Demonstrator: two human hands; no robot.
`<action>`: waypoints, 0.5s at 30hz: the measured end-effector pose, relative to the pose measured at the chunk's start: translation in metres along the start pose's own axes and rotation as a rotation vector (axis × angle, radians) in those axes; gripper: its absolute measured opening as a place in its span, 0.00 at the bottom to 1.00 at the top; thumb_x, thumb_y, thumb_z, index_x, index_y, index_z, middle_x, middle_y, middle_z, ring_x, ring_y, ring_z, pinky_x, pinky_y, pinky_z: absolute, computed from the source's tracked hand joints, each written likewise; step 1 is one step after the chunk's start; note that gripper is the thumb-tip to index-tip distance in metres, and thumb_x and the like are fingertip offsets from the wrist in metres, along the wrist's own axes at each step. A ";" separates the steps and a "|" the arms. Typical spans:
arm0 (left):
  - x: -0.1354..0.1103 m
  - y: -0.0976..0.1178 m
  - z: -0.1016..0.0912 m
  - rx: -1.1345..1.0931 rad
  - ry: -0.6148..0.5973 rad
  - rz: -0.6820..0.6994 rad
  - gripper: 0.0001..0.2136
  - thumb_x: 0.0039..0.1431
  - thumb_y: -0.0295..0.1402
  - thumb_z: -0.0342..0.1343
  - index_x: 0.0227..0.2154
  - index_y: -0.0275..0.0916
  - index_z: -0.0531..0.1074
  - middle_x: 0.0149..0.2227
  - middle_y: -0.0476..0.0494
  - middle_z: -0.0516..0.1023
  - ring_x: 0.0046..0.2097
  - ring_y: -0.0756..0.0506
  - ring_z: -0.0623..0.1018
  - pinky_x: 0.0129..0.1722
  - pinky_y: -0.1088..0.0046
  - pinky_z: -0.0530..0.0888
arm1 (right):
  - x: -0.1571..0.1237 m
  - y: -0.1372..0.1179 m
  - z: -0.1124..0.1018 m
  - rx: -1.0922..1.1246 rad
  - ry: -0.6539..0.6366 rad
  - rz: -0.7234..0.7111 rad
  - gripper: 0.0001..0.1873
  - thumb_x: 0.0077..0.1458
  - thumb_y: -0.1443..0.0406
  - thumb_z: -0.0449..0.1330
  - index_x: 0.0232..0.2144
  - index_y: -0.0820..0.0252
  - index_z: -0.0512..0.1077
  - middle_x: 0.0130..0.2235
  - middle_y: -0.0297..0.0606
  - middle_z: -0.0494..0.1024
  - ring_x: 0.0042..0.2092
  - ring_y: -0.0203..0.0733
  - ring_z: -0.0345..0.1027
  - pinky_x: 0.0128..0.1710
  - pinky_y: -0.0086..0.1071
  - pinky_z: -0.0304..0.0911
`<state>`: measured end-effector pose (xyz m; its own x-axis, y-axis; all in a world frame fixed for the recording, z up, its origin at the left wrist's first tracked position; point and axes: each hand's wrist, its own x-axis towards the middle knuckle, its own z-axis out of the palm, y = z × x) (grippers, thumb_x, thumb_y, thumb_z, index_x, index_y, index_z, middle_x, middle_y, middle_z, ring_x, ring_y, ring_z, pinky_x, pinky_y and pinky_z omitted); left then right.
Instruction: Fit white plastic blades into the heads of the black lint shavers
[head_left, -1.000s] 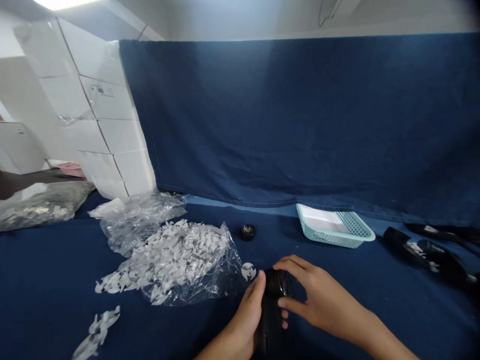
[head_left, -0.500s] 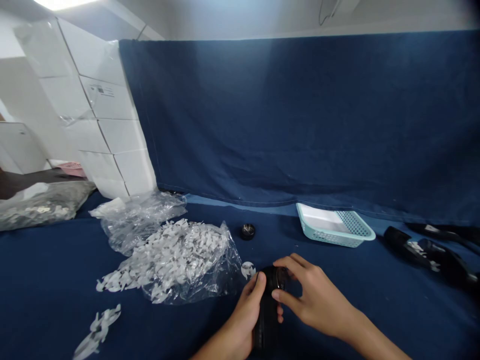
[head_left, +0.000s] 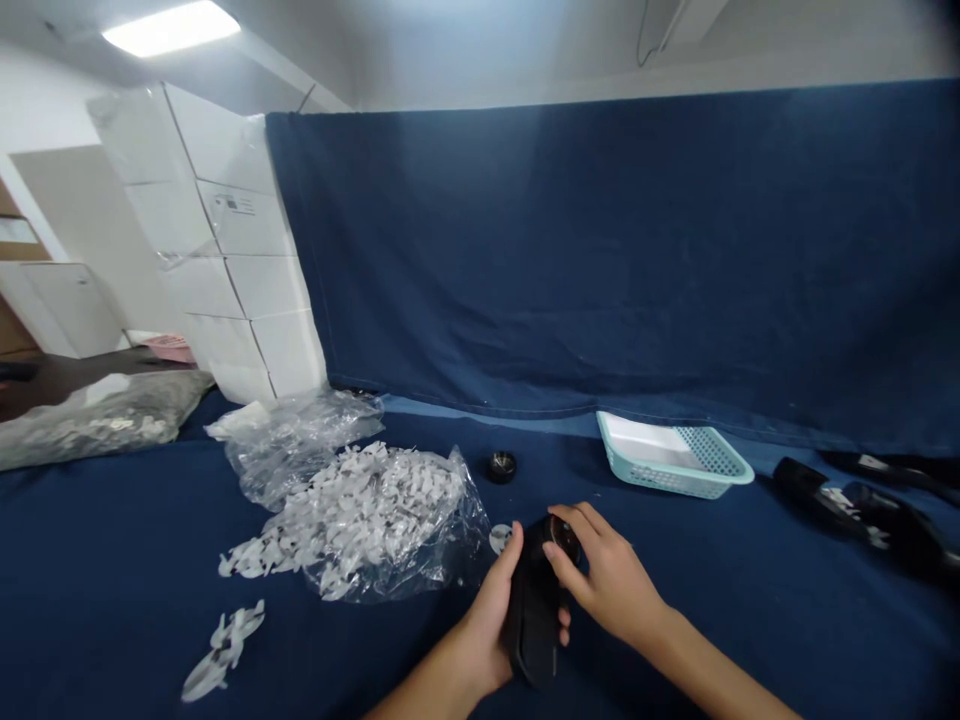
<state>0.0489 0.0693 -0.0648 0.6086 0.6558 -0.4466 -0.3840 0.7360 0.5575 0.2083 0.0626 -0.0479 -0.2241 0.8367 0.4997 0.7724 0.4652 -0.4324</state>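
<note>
Device (head_left: 536,625), black: I am now tilting it, left hand (head_left: 491,625) gripping, right hand (head_left: 611,575) pinching its round end (head_left: 565,538), apparently easing access.

blk unit (head_left: 534,605): matt plast. | parts bag (head_left: 471,520): glossy film | basket (head_left: 667,479): smooth plast. | tbl cover (head_left: 112,560): matt cloth
</note>
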 end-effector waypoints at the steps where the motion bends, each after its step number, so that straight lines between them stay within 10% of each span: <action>1: 0.001 -0.001 0.000 -0.032 -0.029 0.007 0.33 0.54 0.62 0.49 0.33 0.31 0.76 0.24 0.41 0.77 0.21 0.46 0.76 0.21 0.72 0.72 | 0.000 0.004 0.002 0.004 0.022 0.001 0.16 0.61 0.62 0.53 0.51 0.57 0.65 0.45 0.45 0.73 0.45 0.49 0.72 0.45 0.43 0.70; 15: -0.012 -0.016 0.005 -0.120 -0.236 -0.104 0.35 0.57 0.61 0.45 0.44 0.28 0.71 0.38 0.36 0.78 0.25 0.46 0.77 0.19 0.70 0.74 | -0.004 0.038 0.010 0.087 0.171 -0.088 0.14 0.62 0.63 0.52 0.50 0.55 0.68 0.43 0.42 0.75 0.46 0.46 0.72 0.47 0.40 0.69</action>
<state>0.0514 0.0491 -0.0644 0.7883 0.5290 -0.3141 -0.3822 0.8211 0.4238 0.2323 0.0797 -0.0742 -0.1788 0.7338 0.6555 0.6982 0.5640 -0.4409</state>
